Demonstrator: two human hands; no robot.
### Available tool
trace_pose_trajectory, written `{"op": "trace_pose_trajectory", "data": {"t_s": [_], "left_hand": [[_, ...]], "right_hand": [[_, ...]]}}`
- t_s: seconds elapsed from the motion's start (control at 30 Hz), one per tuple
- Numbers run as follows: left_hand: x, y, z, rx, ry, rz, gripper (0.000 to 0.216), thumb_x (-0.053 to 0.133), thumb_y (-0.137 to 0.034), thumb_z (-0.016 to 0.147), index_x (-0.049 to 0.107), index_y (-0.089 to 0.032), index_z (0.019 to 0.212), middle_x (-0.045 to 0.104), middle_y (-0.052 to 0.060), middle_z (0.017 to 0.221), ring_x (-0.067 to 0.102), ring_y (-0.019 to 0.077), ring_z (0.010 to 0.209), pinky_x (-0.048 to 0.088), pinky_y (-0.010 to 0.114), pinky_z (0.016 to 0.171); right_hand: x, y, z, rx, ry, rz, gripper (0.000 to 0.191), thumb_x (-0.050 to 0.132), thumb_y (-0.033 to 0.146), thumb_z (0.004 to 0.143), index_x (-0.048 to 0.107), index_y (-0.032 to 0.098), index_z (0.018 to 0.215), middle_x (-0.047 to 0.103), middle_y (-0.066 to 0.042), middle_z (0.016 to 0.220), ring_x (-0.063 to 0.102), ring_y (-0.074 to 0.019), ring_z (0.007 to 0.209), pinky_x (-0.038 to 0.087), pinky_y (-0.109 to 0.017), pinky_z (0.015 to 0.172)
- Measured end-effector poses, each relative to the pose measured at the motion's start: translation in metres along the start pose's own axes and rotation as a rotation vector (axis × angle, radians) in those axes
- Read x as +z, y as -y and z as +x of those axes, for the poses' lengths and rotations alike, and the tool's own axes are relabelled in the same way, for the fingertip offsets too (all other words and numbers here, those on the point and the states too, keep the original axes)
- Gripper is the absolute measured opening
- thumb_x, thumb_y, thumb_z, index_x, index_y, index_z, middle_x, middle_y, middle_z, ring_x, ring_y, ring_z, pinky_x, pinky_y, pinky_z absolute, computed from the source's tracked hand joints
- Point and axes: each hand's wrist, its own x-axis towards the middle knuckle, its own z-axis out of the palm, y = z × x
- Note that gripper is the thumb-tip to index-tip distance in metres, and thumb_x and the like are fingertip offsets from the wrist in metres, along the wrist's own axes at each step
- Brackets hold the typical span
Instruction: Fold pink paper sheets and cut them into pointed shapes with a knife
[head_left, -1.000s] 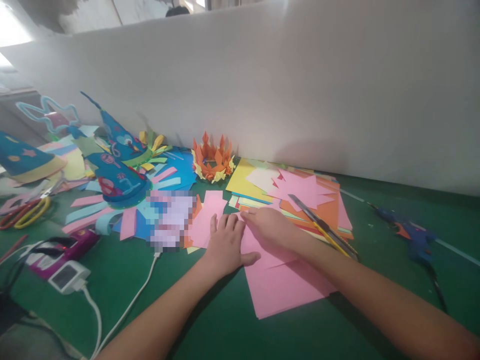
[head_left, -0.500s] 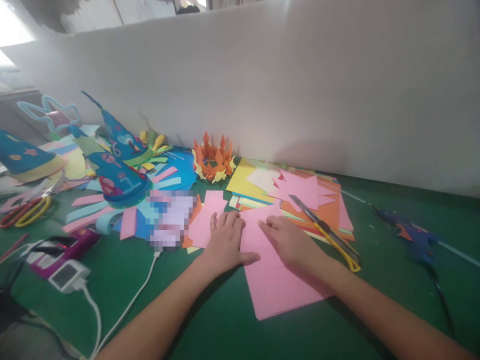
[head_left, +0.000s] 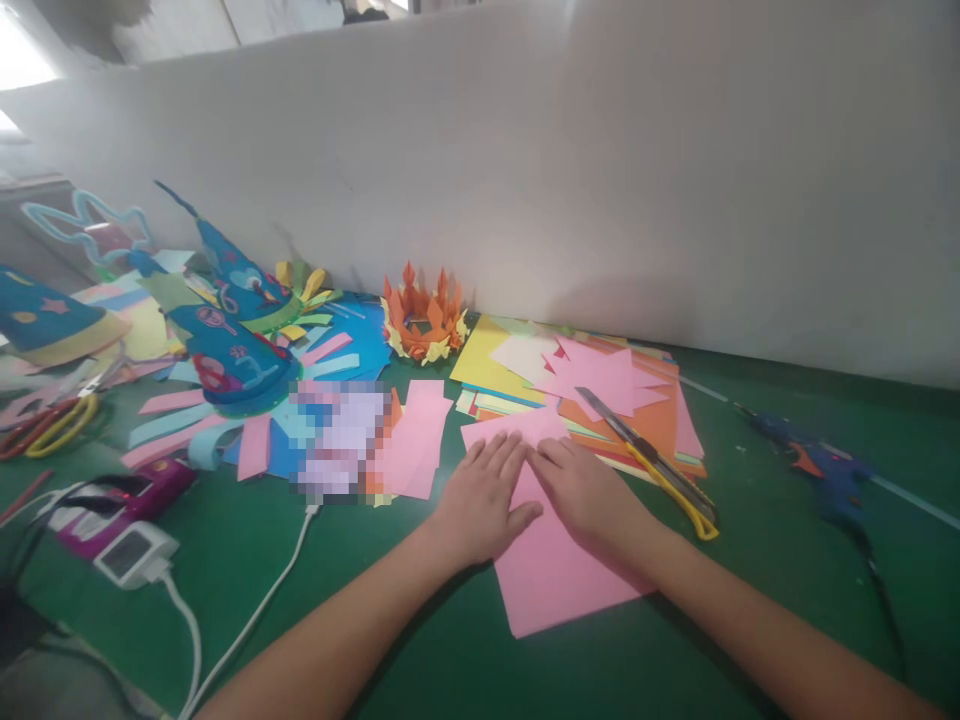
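Pink paper sheets [head_left: 562, 590] lie on the green table in front of me, with their upper part under both hands. My left hand [head_left: 486, 502] rests flat on the paper's left side, fingers stretched out and thumb pointing right. Close beside its fingertips, my right hand [head_left: 589, 492] presses on the paper with bent, closed fingers; part of the paper is hidden beneath it. A yellow-handled utility knife [head_left: 651, 462] with its blade out lies right of my right hand, on stacked colored paper [head_left: 664, 415]. Left of my left hand are narrower pink paper pieces [head_left: 412, 440].
An orange and yellow paper crown [head_left: 425, 315] stands at the back. Blue decorated cone hats [head_left: 236, 355] and scissors [head_left: 67, 425] are at left, near a purple power strip [head_left: 142, 495] with white cables. A blue glue gun [head_left: 832, 465] lies at right.
My left hand has slid right, off the narrower pink pieces and further onto the pink paper. The paper's top left corner now shows. My right hand stays on the paper.
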Motion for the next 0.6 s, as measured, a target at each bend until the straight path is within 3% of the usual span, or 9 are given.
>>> {"op": "trace_pose_trajectory", "data": {"t_s": [0.3,0.43,0.6], "left_hand": [[0.001,0.001,-0.001,-0.012,0.037,0.050,0.065,0.029,-0.051,0.095,0.026,-0.010,0.145,0.020,0.011,0.154,0.016,0.0239,0.144,0.016,0.043,0.117],[0.002,0.001,-0.001,-0.008,0.036,0.051,0.066,0.028,-0.051,0.095,0.026,-0.009,0.145,0.020,0.012,0.154,0.016,0.0243,0.144,0.016,0.043,0.117],[0.001,0.000,-0.001,-0.013,0.046,0.039,0.066,0.030,-0.050,0.095,0.026,-0.007,0.145,0.021,0.013,0.154,0.016,0.0249,0.144,0.017,0.044,0.117]], "right_hand": [[-0.007,-0.022,-0.051,0.015,0.025,-0.077,0.032,0.038,0.004,0.084,0.063,0.009,0.103,0.057,-0.011,0.081,0.050,-0.0215,0.074,0.045,-0.034,0.067],[-0.013,-0.021,-0.080,0.021,0.007,-0.160,0.036,0.037,0.003,0.084,0.063,0.010,0.109,0.060,-0.012,0.085,0.055,-0.0231,0.078,0.048,-0.036,0.073],[-0.023,-0.018,-0.097,0.111,-0.026,-0.137,0.038,0.038,0.003,0.081,0.065,0.015,0.105,0.061,-0.010,0.083,0.059,-0.0207,0.074,0.051,-0.033,0.067]]}}
